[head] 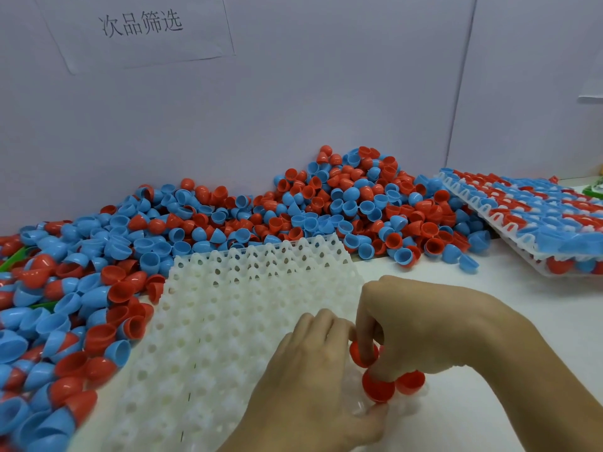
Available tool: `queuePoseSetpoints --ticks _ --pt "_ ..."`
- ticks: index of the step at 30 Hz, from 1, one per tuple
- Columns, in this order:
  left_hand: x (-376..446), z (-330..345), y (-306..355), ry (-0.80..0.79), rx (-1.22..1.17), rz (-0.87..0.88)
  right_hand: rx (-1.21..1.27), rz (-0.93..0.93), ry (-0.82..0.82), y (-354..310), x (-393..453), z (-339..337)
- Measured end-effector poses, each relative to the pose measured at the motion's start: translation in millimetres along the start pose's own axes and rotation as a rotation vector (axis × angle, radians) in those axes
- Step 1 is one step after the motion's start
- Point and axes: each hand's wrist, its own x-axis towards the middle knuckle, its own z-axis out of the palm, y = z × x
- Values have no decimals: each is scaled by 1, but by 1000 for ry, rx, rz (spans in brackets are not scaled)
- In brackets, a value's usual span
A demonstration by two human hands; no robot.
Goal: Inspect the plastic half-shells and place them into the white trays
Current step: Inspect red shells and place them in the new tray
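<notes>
On white table (489, 321), half-shells (228, 220) against grey wall (293, 109)

Single view only, head-worn wide-angle, so no overlap with a second camera. It looks forward and steeply down onto the white table (509, 288) from close range. Left hand (313, 380) and right hand (424, 324) fill the 5–6 o'clock zone, nearest the lens. White tray (248, 308) sits dead centre, running toward 7 o'clock. Heap of red and blue half-shells (228, 220) spans 9 to 1 o'clock, further back. Filled trays (535, 216) at 3 o'clock. Wall (326, 93) with paper sign (140, 27) at 11–12 o'clock is farthest. Edges show lens bowing.
</notes>
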Motion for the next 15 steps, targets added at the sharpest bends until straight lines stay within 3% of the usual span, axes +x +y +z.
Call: queuePoseSetpoints --ticks 6,15 --pt "0 -1 -3 -45 -90 -45 -140 39 14 -10 5 9" --pt "3 -3 -3 -57 -254 -124 -145 54 12 -16 5 9"
